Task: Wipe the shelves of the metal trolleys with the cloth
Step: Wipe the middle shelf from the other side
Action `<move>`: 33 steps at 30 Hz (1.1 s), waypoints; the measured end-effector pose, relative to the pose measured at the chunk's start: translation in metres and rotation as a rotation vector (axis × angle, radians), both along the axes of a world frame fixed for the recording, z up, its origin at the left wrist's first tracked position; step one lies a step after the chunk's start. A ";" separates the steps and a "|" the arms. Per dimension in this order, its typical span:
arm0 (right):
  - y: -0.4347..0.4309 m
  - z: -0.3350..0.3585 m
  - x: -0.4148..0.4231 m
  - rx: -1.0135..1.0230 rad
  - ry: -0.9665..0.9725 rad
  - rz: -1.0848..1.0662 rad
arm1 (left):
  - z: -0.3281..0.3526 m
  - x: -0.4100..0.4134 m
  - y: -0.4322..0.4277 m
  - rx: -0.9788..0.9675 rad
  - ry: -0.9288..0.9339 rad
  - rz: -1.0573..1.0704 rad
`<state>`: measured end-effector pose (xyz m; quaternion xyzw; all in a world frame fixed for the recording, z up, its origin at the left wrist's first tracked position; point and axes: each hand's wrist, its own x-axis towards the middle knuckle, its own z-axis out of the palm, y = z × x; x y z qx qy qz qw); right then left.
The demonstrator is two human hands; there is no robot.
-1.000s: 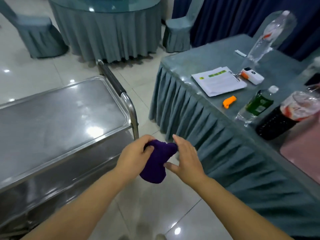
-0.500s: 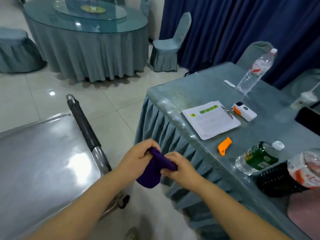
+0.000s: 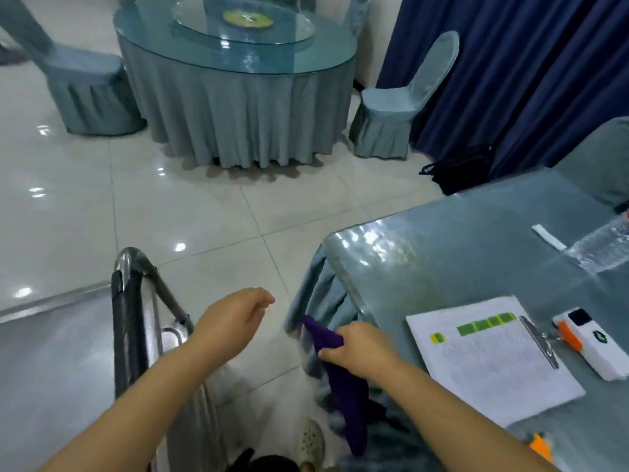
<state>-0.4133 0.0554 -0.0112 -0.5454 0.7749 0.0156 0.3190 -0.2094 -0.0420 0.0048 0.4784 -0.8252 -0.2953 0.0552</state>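
A purple cloth (image 3: pixel 343 379) hangs down from my right hand (image 3: pixel 357 345), which grips its upper end beside the corner of the skirted table. My left hand (image 3: pixel 231 323) is free of the cloth, fingers loosely curled and holding nothing, hovering over the floor just right of the trolley's handle. The metal trolley (image 3: pixel 51 362) fills the lower left; its shiny top shelf and black-wrapped handle bar (image 3: pixel 124 332) are in view, its lower shelves hidden.
A grey-blue skirted table (image 3: pixel 442 260) at right carries a clipboard with paper (image 3: pixel 490 359), a white and orange device (image 3: pixel 592 342) and a water bottle (image 3: pixel 602 247). A round glass-topped table (image 3: pixel 238 63) and covered chairs stand beyond on the tiled floor. My shoe (image 3: pixel 311 441) shows below.
My left hand has let go of the cloth and moved left; my right hand alone holds it now, and the cloth hangs unfolded. The view has tilted up and away from the trolley.
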 end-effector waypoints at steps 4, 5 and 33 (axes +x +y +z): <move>-0.076 0.005 -0.025 0.020 0.068 0.122 | -0.005 -0.002 -0.056 0.024 -0.082 0.107; -0.095 0.007 -0.028 0.020 0.086 0.153 | -0.005 0.000 -0.067 0.028 -0.100 0.134; -0.679 0.004 0.180 -0.202 0.133 0.810 | -0.046 0.208 -0.452 0.097 -0.146 0.778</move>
